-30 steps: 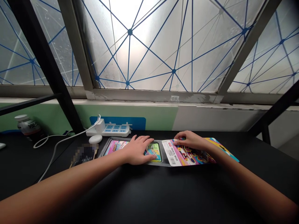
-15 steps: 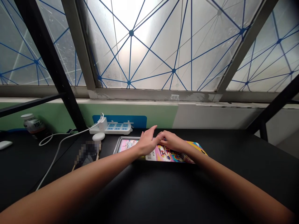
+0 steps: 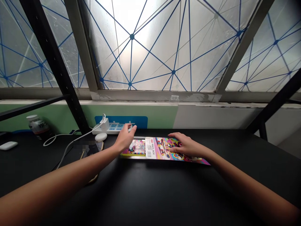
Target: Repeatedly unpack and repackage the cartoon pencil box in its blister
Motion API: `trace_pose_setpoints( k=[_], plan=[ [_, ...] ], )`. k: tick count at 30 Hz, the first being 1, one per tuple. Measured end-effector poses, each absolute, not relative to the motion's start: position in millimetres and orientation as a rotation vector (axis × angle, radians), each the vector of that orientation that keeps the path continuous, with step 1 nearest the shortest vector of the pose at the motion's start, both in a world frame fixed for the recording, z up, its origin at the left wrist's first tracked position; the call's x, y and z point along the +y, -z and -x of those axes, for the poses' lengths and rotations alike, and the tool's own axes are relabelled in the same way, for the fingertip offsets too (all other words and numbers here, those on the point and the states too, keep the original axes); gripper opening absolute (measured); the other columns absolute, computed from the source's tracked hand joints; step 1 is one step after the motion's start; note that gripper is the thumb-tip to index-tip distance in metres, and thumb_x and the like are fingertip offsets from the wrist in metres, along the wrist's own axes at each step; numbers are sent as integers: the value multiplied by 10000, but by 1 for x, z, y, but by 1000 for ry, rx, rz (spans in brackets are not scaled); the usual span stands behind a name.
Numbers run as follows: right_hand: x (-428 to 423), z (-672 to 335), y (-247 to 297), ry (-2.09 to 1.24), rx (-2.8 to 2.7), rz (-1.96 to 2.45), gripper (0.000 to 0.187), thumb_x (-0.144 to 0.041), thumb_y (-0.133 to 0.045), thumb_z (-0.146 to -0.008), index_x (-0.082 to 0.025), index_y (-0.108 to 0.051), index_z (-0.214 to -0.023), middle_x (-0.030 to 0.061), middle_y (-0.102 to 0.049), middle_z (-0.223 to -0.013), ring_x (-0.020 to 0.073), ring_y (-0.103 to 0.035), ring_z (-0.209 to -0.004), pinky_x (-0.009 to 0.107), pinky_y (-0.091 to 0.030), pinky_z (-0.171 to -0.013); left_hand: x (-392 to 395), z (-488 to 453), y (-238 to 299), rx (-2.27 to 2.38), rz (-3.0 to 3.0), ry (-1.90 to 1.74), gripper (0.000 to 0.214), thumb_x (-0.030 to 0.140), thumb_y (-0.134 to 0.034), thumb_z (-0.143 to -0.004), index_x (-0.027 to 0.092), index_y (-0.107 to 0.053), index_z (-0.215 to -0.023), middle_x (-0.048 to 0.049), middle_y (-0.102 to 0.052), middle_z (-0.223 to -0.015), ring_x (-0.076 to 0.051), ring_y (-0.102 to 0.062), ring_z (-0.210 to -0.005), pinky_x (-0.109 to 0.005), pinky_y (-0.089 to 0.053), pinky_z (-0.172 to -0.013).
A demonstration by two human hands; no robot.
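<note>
A flat metal pencil tin (image 3: 138, 157) with pink cartoon pictures lies on the desk before me. Over its right part is a colourful cardboard cover (image 3: 162, 153), whose white label reads "PENCIL BOX"; its right end slants toward me. My right hand (image 3: 185, 146) rests on this cover, fingers stretched toward its far edge and thumb apart on its surface. At the tin's left end is my left hand (image 3: 124, 138), loosely curled with the thumb raised and apart. It hides that end of the tin, and whether it touches it I cannot tell.
Behind the tin stands a white power strip (image 3: 113, 126) with a plugged-in charger and cable (image 3: 68, 146). A white round case (image 3: 101, 137) and a phone (image 3: 94, 179) lie left, the phone partly under my forearm. A bottle (image 3: 39, 127) and black frame posts flank the black desk.
My left hand has moved left, from beside the right hand to the tin's left end. The right hand has spread its fingers over the cover. More of the cover and tin now shows.
</note>
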State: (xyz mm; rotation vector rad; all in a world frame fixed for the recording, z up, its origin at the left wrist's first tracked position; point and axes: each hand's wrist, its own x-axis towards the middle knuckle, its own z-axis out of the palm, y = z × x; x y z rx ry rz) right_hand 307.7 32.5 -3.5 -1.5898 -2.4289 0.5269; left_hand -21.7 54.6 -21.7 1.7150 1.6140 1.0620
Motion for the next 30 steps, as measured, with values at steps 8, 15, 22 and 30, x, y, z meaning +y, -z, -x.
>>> trace_pose_setpoints(
  k=[8,15,22,30],
  plan=[
    [44,-264,-4,-561,-2562,1469,760,-674,-691,-736,-268,-549,-1362,120,-534,-1437,371,-438,-1338,495,-306,-1107,41,7,21,1604,-1524,-1236,479,599,-395,-955,198,-517,-1187,-151,-613,-1286,-290,-570,-1212,-395,-429,-989],
    [40,-238,-11,-600,-2544,1516,798,-735,-662,-724,-286,-546,-1374,94,-579,-1410,390,-506,-1278,498,-345,-1083,46,28,10,1525,-1490,-1161,366,553,-468,-927,210,-575,-994,-112,-679,-1135,-296,-611,-1126,-405,-432,-973],
    [42,-286,-14,-656,-2477,1617,815,-683,-674,-744,-237,-518,-1408,128,-547,-1446,374,-517,-1300,453,-419,-1067,38,40,24,1537,-1290,-1145,483,649,-381,-942,225,-460,-1159,-166,-607,-1308,-300,-576,-1227,-427,-450,-985],
    [47,-269,-10,-698,-2480,1537,770,-616,-713,-740,-252,-527,-1392,77,-552,-1447,323,-514,-1313,374,-436,-1062,36,18,20,1446,-1100,-1157,630,750,-407,-887,250,-367,-1268,-175,-553,-1387,-312,-602,-1207,-427,-493,-959]
  ],
)
